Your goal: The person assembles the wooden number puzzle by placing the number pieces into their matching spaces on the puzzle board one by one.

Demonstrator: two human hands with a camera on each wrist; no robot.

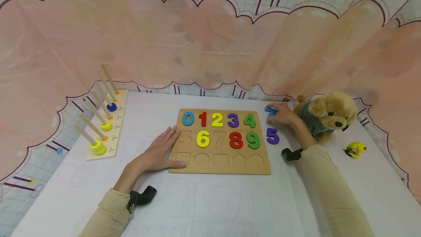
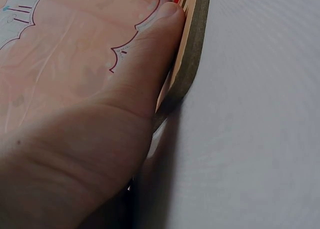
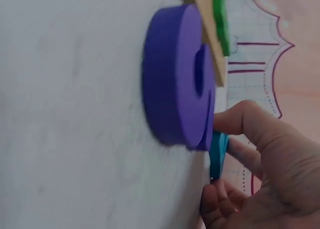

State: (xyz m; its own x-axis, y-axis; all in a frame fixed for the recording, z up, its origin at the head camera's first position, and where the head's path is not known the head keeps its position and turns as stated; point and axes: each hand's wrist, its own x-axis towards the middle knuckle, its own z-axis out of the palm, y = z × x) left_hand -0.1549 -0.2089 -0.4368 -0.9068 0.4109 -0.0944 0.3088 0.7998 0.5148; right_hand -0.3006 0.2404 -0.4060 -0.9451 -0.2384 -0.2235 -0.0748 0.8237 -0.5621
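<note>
A wooden number puzzle board lies on the white table. Its left edge is under my left hand, fingers straight and thumb on the lower left corner; the left wrist view shows the thumb along the board's edge. Beyond the board's upper right corner, my right hand pinches a blue number 7, seen also in the right wrist view as a blue piece between thumb and fingers. Nearer me lies a purple number 5. The board's 5 and 7 outlines are bare, as is its bottom row of shapes.
On the left stands a wooden peg stacker with yellow, orange and blue rings. A plush dog sits right of my right hand, near the forearm. Farther right is a small yellow toy duck. A patterned curtain hangs behind the table.
</note>
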